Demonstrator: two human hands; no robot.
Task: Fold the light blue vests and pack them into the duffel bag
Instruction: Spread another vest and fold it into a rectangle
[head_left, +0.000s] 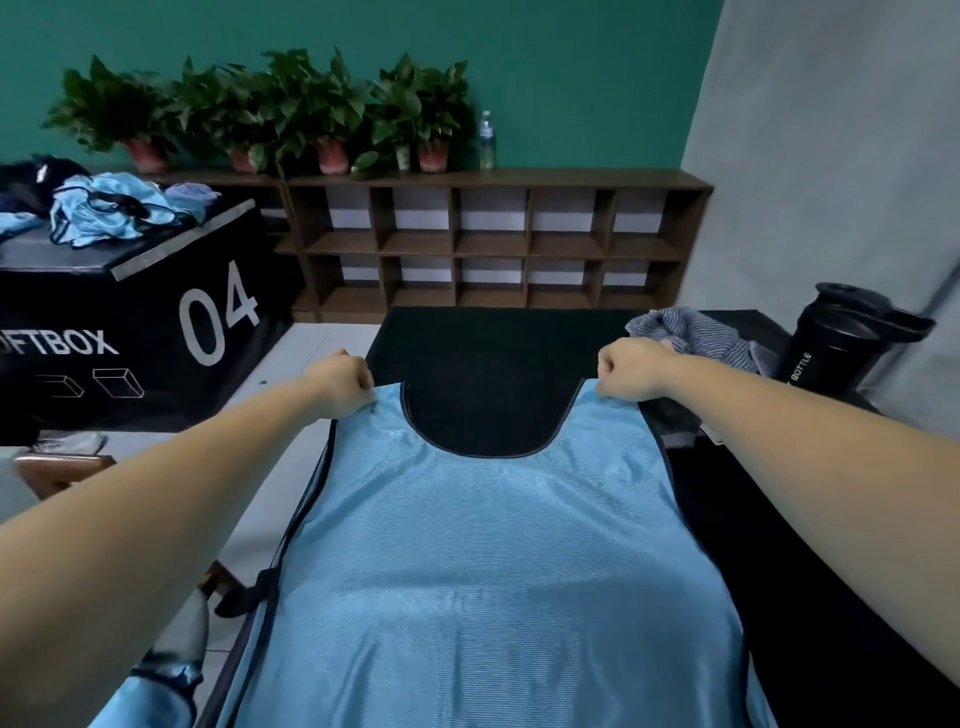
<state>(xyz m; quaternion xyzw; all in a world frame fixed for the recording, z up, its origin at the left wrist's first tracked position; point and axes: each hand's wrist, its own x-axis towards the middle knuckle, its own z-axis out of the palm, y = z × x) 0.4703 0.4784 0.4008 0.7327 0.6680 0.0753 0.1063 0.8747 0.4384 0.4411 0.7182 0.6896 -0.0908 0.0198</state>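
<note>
Light blue mesh vest with dark trim (498, 545) lies spread flat on the black-covered table (493, 353), neck opening away from the person. The left hand (345, 382) and right hand (631, 374) each pinch one shoulder strap with curled fingers. This looks like the smoothing step, and the next move is probably folding the straps toward the hem. One vest is laid out. A crumpled heap of light blue vests (109, 208) (number unclear) sits on the black soft box (156, 322).
</note>
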